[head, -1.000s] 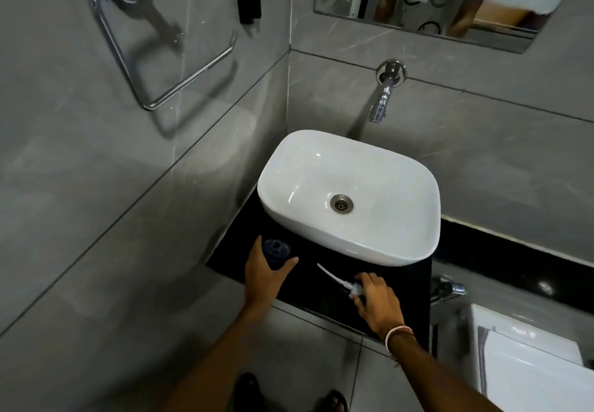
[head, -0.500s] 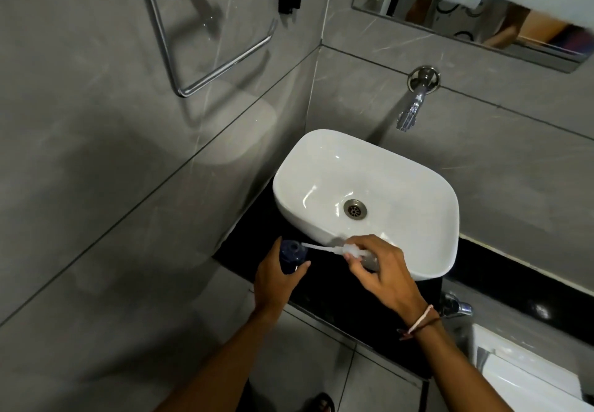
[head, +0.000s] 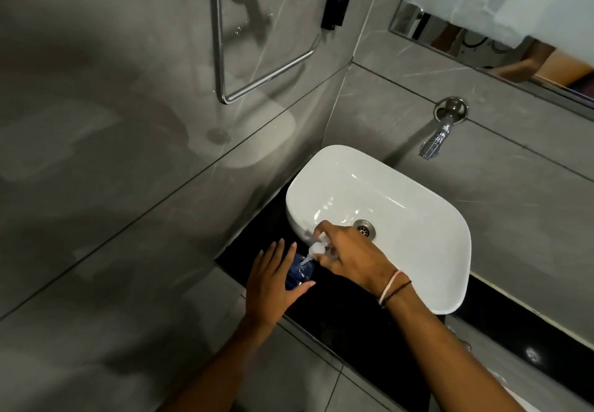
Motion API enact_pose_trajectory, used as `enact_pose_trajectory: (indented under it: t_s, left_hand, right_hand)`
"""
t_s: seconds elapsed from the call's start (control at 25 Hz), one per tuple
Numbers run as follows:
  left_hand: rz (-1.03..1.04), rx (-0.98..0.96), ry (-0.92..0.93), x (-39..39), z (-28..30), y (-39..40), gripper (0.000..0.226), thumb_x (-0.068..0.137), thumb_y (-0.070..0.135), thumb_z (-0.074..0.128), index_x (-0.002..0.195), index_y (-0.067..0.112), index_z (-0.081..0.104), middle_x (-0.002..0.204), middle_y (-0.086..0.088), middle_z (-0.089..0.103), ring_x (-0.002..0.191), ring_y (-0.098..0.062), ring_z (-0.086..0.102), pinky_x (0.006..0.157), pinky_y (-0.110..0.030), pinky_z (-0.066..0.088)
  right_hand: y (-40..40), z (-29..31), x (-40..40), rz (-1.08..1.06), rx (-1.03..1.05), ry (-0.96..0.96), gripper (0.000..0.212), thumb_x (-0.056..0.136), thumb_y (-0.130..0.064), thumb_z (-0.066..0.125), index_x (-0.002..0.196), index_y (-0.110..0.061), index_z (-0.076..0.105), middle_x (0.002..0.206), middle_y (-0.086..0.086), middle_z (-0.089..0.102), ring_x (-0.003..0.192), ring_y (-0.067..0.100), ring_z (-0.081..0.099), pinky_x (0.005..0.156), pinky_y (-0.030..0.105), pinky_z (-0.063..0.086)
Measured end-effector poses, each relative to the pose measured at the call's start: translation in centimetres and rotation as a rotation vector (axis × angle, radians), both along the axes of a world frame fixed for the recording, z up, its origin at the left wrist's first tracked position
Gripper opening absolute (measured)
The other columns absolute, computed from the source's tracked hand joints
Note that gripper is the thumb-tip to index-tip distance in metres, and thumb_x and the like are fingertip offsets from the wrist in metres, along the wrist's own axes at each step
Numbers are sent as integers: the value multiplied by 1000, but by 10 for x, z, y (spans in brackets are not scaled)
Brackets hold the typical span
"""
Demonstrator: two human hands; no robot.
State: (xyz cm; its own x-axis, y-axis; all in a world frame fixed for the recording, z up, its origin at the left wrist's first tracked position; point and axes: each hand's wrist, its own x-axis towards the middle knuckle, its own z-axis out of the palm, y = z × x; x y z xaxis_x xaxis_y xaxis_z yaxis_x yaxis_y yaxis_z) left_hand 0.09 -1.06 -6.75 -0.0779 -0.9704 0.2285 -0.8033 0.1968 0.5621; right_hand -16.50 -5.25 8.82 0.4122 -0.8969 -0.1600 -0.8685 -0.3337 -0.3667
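Observation:
A small blue bottle [head: 299, 273] stands on the black counter [head: 340, 321] just left of the white basin [head: 418, 218]. My left hand [head: 273, 283] holds the bottle from the left, fingers fairly straight along its side and thumb at its front. My right hand [head: 347, 257] pinches a white pump head [head: 316, 249] directly over the bottle's mouth, its thin tube reaching down into the opening. Most of the bottle is hidden behind my left hand.
A chrome tap [head: 440, 132] juts from the grey tiled wall above the basin. A chrome towel ring [head: 231, 58] hangs on the left wall, and a mirror [head: 498, 16] sits at the upper right. The drain [head: 364, 228] lies beside my right hand.
My right hand lifted the pump from the counter, carried it left and turned it upright so the tube enters the bottle. My left hand stayed on the bottle. The camera shifted left.

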Motion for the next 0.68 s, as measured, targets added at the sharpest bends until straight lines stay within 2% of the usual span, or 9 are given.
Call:
enact_pose_trajectory:
  t_s: [0.2,0.32,0.4,0.48,0.56,0.64,0.68]
  left_hand:
    - [19,2,38,0,-3,1,91,72,73,66,140,16,53,144,-12,55,136,-29,48,111,-51,42]
    - [21,-17,37,0,-3,0,89,72,73,64,139,14,53,142,-13,57,134,-29,50,110,-51,43]
    - [19,-17,35,1,-4,1,88,74,74,60,140,15,52,142,-12,57,135,-28,50,110,-51,43]
    - [24,-6,23,1,-4,1,87,78,77,49,142,17,51,143,-11,57,136,-28,49,110,-51,43]
    - [20,13,14,2,-5,2,86,79,76,44,143,18,50,145,-11,55,137,-28,47,111,-51,42]
    - [12,13,-4,2,-5,3,85,78,72,54,143,17,50,145,-12,55,137,-29,47,111,-52,42]
    - [14,14,-12,2,-4,2,84,76,68,61,142,17,51,145,-12,55,137,-29,48,111,-52,42]
  right_hand:
    - [-5,-26,24,119,21,122,18,88,-11,68,106,-14,68,113,6,71,97,32,69,77,39,56]
    - [-3,-32,23,125,-16,118,22,87,-7,68,108,-14,70,116,6,70,98,32,69,76,38,55]
    - [-2,-36,24,91,-34,132,19,89,-14,70,108,-12,70,117,7,69,99,33,70,77,39,56]
    - [2,-43,22,-11,-44,152,29,90,-36,73,106,-12,68,112,7,71,98,30,69,77,38,55]
    - [9,-51,17,-151,46,6,48,83,-45,81,118,-14,66,116,4,71,104,23,68,88,38,57]
    - [16,-56,13,-226,187,-288,66,81,-24,89,140,-14,60,130,3,70,121,17,66,108,37,53]
    - [18,-58,13,-225,217,-376,71,81,-10,87,145,-13,56,133,2,70,127,16,64,113,35,49]
